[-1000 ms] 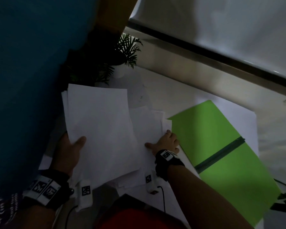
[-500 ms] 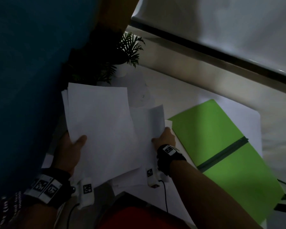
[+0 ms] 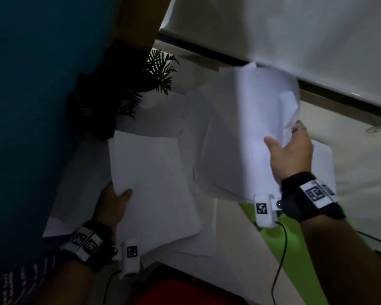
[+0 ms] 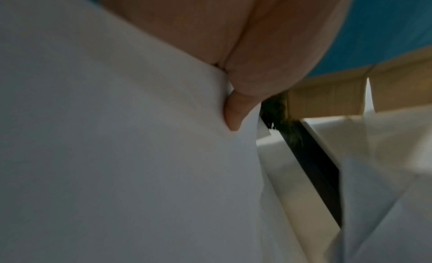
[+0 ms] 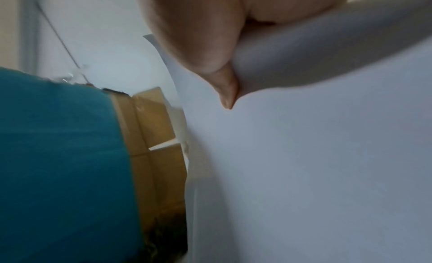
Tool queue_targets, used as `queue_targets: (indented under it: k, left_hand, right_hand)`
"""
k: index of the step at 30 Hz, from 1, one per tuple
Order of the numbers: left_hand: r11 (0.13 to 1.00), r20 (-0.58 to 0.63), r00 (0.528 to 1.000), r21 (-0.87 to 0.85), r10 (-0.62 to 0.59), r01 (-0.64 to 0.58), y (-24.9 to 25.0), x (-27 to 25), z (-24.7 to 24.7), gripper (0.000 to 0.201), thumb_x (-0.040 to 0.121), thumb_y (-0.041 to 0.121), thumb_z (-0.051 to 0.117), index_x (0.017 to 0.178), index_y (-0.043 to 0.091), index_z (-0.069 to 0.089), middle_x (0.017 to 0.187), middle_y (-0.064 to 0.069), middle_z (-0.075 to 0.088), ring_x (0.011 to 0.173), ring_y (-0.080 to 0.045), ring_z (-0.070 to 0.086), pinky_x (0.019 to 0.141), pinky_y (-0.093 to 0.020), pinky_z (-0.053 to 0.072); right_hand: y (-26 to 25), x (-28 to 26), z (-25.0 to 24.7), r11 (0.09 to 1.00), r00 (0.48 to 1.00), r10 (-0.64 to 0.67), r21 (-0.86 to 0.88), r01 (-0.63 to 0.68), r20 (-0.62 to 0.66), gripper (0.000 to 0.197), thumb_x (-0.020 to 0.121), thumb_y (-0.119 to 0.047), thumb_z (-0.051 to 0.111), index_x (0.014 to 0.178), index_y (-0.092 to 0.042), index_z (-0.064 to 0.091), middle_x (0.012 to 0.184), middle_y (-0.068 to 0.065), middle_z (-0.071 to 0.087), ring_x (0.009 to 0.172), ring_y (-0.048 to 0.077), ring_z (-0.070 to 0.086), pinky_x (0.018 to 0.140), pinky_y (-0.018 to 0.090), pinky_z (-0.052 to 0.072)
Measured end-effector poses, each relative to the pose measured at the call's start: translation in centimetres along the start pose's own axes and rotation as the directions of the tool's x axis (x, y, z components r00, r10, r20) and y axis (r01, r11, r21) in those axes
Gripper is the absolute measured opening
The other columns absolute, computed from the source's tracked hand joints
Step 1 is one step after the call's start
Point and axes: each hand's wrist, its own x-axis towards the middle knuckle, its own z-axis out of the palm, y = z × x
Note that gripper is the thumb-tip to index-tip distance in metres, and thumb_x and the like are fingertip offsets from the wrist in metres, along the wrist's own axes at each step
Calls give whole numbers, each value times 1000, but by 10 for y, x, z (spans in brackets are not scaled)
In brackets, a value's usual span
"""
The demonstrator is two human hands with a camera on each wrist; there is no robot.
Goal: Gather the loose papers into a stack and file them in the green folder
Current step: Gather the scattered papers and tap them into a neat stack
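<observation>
My left hand (image 3: pixel 114 203) grips a stack of white papers (image 3: pixel 154 186) by its lower left edge, thumb on top; the left wrist view shows that thumb (image 4: pixel 236 117) pressed onto the sheets (image 4: pixel 117 156). My right hand (image 3: pixel 288 150) holds a second bundle of white sheets (image 3: pixel 251 128) lifted off the table, thumb in front, fingers behind. In the right wrist view its thumb (image 5: pixel 226 93) pinches the paper (image 5: pixel 304 156). The green folder (image 3: pixel 295 245) lies below my right wrist, mostly hidden by arm and papers.
More loose white sheets (image 3: pixel 198 245) lie on the pale table (image 3: pixel 229 267) under the left stack. A potted plant (image 3: pixel 141 84) stands at the back left beside a teal panel (image 3: pixel 31 106). A white board (image 3: pixel 295 36) leans behind. A red object (image 3: pixel 180 291) sits at the near edge.
My right hand took hold of sheets beside the folder and raised them up and to the right, covering most of the folder. The left hand kept its stack in place.
</observation>
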Motion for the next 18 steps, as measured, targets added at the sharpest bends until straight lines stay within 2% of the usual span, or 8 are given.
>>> queue_targets:
  k: [4,6,9,11,13,15,16,18]
  left_hand:
    - [999,123,992,13,-35,33,6,1,39,42,92,20,57,134,21,52,125,-2,61,111,-27,59,102,-47,46]
    - [998,198,978,21,-67,64,5,3,51,42,83,27,61,125,24,60,120,-6,66,106,-29,63,98,-50,49]
    - [986,240,957,62,-166,155,0,10,57,22,87,24,58,106,19,68,109,-13,68,97,-31,64,88,-41,54]
    - [975,196,955,62,-222,214,-2,13,55,21,90,28,55,101,15,68,107,-16,67,96,-34,63,85,-36,52]
    - [956,148,946,-10,-289,293,-1,15,52,58,82,54,54,125,15,59,124,-12,61,111,-32,57,101,-44,45]
    - [955,135,947,-13,-291,295,3,17,53,77,87,65,42,146,16,35,147,-6,43,132,-29,43,115,-45,31]
    - [962,148,950,45,-275,271,9,16,55,75,92,61,35,150,14,24,153,-5,34,139,-27,35,118,-41,24]
    - [955,183,947,190,-263,228,11,18,64,74,96,57,29,153,13,8,159,-6,19,145,-25,26,118,-34,19]
  right_hand:
    - [-33,11,-18,977,999,-52,206,48,13,39,79,-11,72,114,-16,56,111,1,67,100,17,67,92,30,53]
    - [-33,7,-14,962,997,-14,272,-6,72,41,79,-6,74,115,-12,56,110,-1,66,98,12,65,87,22,51]
    - [-2,-12,17,980,970,129,123,-157,207,43,75,-9,79,112,-3,58,107,6,67,90,16,61,76,22,46]
    - [30,-32,48,950,901,269,61,-307,339,47,71,-9,81,112,-3,58,108,14,70,86,21,64,73,28,48]
    - [55,-52,79,916,832,369,-7,-402,414,68,71,-9,82,129,-4,47,119,20,65,97,26,65,83,34,52]
    - [69,-67,99,912,802,402,-122,-390,442,91,78,-10,76,148,-3,18,135,23,53,119,30,57,102,36,44]
    - [74,-73,108,919,805,394,-196,-342,444,88,85,-10,68,150,-3,10,141,23,48,125,31,52,106,34,40]
    - [77,-80,120,938,841,327,-253,-236,431,70,90,-9,53,149,-2,16,141,23,47,126,35,50,105,35,39]
